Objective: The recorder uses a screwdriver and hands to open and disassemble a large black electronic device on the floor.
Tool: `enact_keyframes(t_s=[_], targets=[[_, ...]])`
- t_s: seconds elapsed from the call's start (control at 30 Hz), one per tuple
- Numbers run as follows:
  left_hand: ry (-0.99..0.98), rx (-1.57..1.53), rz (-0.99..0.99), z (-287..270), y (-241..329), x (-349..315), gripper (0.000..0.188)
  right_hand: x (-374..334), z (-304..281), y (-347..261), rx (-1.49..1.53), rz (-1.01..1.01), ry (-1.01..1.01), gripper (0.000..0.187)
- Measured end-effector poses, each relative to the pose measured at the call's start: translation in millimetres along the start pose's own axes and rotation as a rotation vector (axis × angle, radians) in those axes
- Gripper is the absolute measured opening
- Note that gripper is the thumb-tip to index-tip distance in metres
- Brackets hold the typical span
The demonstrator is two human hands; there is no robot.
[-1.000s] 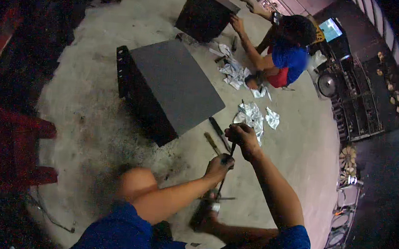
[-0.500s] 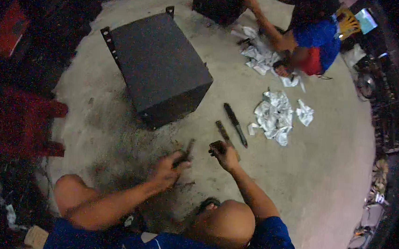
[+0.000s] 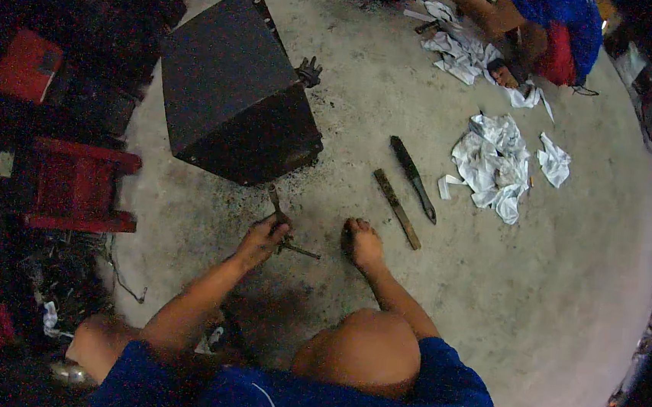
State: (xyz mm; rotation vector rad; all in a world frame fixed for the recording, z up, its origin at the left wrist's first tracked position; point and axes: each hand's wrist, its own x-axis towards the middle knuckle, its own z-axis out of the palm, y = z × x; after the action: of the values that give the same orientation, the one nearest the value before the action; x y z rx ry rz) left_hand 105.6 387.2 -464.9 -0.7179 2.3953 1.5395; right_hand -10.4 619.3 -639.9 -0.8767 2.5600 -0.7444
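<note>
Metal tool (image 3: 282,227) sits in my left hand (image 3: 260,240) on the floor (image 3: 548,297), just below the black box (image 3: 231,93); my fingers wrap around it. My right hand isn't showing. I think the work is only partly done.

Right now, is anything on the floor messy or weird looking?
Yes. Crumpled white paper lies scattered on the concrete floor, with more scraps near the other person. The big dark box sits tipped at an angle. Two long flat tools lie loose beside the paper.
</note>
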Motion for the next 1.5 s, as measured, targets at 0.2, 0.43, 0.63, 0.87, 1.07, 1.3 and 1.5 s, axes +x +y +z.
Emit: enact_keyframes(t_s=[0.2, 0.43, 0.63, 0.87, 1.07, 1.3, 1.5], targets=[[0.01, -0.087, -0.063, 10.1, -8.0, -0.8, 0.026, -27.6, -50.6, -15.5, -0.004, -0.007, 0.116, 0.028], [-0.082, -0.01, 0.028, 15.3, -8.6, 14.6, 0.029, -52.3, -82.5, -1.7, 0.061, 0.002, 0.081, 0.016], [-0.245, -0.114, -0.175, 26.7, 0.7, -13.3, 0.03, -82.1, -79.7, 8.6, 0.295, 0.194, 0.106, 0.018], [-0.005, -0.038, 0.147, 40.6, -30.6, -12.3, 0.036, -85.4, -97.3, -4.6, 0.078, 0.145, 0.158, 0.027], [-0.149, -0.588, -0.144, 61.6, 53.4, 2.8, 0.038, -58.8, -163.1, -45.9, 0.119, 0.245, 0.046, 0.031], [-0.086, -0.947, -0.039, 77.9, 70.3, 47.1, 0.034, 15.6, -245.9, -112.4, 0.05, -0.144, -0.234, 0.028], [-0.098, -0.646, 0.285, 100.1, 13.3, 98.9, 0.035, 93.8, -239.4, -161.7, -0.308, -0.244, -0.317, 0.029]])
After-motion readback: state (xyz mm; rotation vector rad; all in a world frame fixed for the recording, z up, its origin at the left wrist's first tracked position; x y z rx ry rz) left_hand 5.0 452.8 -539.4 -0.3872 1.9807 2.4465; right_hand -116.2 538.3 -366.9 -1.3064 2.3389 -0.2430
